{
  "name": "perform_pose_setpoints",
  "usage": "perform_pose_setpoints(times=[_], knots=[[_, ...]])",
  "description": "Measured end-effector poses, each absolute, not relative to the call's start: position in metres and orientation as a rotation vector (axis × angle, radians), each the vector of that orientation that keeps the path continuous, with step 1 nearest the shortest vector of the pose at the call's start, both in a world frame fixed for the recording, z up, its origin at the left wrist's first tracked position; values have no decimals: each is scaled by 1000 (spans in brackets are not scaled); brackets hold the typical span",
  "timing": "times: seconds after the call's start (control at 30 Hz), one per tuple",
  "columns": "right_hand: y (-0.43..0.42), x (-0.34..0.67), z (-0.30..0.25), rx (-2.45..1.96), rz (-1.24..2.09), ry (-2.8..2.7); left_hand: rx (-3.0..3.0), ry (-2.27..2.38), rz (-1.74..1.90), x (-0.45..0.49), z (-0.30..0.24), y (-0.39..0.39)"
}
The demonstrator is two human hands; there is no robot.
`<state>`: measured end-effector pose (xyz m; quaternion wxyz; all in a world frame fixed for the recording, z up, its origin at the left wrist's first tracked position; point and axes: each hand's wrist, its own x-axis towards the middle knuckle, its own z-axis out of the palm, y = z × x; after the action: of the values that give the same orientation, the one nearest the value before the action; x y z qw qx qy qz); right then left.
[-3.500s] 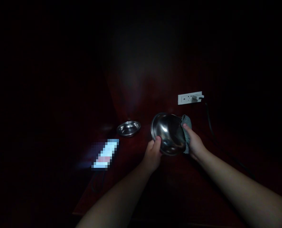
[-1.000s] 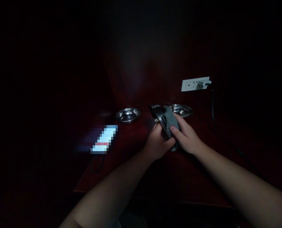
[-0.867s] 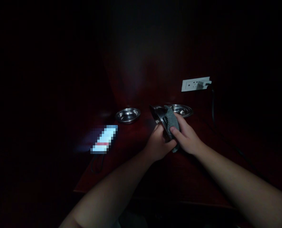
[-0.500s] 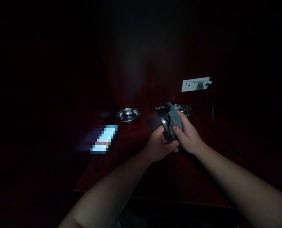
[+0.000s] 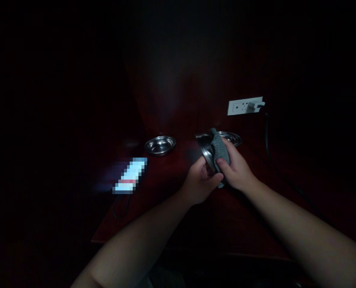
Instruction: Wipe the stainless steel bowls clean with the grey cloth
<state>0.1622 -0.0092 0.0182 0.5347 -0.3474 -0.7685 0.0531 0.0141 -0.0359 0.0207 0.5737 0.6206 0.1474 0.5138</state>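
Observation:
My left hand [image 5: 198, 182] grips the lower edge of a shiny steel bowl [image 5: 205, 147], which is tilted on its side above the table. Wrapped over the bowl's right side is a grey cloth [image 5: 221, 151], held by my right hand [image 5: 237, 166] with the thumb pressed on it. The fingers of my right hand are mostly hidden behind the cloth. Just beyond that hand, partly covered by it, lies a round steel dish or lid [image 5: 232, 138]. A second steel bowl [image 5: 160, 146] rests upright on the table to the left.
A lit phone [image 5: 130, 176], its screen blurred out, lies on the dark red table [image 5: 130, 230] at left, with a cord loop [image 5: 122, 212] below it. On the back wall is a white socket plate [image 5: 238, 107] with a plug and a hanging cable [image 5: 267, 138]. Surroundings are very dark.
The view has shifted slightly, so everything sits a little further left. Both hands keep their hold on the bowl and cloth, with hardly any visible movement.

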Motion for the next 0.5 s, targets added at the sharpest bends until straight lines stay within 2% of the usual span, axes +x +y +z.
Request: perform_pose_setpoints(times=[0.5], knots=[[-5,165,15,-805,149,-1851,1416,346,1289,13,21,-35]])
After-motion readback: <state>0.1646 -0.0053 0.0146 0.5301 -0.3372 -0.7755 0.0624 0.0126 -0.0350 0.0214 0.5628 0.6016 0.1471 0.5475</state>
